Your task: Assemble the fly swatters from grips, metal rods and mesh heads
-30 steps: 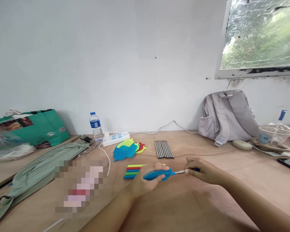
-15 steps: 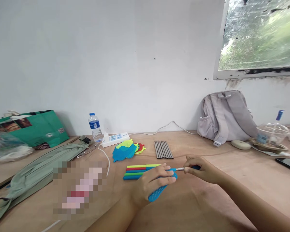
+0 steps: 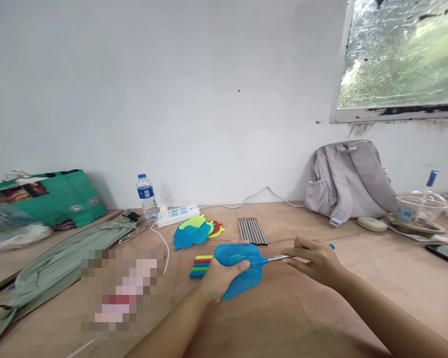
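A blue mesh fly swatter is held between my two hands above the table. My left hand grips its head, thumb lying across the mesh and the other fingers mostly hidden behind it. From the head's neck a thin metal rod runs into my right hand, whose fingers are closed round it. A blue tip shows just beyond that hand. Partly covered by the left hand, several coloured handles lie side by side. Behind the swatter, a row of metal rods rests near a pile of loose swatter heads.
A power strip and a water bottle stand by the wall. To the left are a grey-green bag and a green bag. On the right sit a backpack, a plastic cup and a phone.
The swatter head has turned so its mesh faces me more fully. My left hand has shifted left, with its thumb now on top, and my right hand has moved slightly right.
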A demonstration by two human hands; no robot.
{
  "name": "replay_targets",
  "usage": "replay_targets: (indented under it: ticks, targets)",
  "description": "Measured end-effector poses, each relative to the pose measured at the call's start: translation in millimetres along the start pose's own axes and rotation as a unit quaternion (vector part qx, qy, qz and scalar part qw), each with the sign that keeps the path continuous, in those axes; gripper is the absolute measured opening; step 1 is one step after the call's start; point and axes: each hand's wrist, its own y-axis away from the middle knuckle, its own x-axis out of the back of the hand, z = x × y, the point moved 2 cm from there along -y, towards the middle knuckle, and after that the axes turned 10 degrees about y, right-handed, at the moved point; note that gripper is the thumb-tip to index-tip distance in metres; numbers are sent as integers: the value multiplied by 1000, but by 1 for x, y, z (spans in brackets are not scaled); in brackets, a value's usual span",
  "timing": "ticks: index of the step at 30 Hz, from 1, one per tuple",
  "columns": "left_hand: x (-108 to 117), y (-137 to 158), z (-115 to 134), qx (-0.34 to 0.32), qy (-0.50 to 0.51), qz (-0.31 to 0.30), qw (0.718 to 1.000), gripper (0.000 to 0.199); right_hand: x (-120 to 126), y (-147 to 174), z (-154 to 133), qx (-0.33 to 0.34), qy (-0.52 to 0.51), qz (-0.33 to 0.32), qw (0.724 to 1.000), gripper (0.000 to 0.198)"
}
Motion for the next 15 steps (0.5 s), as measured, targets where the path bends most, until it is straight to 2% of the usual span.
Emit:
replay_targets:
  ticks: [5, 12, 15]
  targets:
    - [2, -1, -1, 5, 16, 18, 1000, 43, 0, -1, -5, 3, -13, -18, 1000, 27]
    - [3, 0, 13, -97, -92, -26, 991, 30, -7, -2, -11, -7, -1, -59, 998, 31]
    - [6, 0, 14, -118, -131, -39, 984, 26, -7, -3, -13, -12, -13, -75, 997, 31]
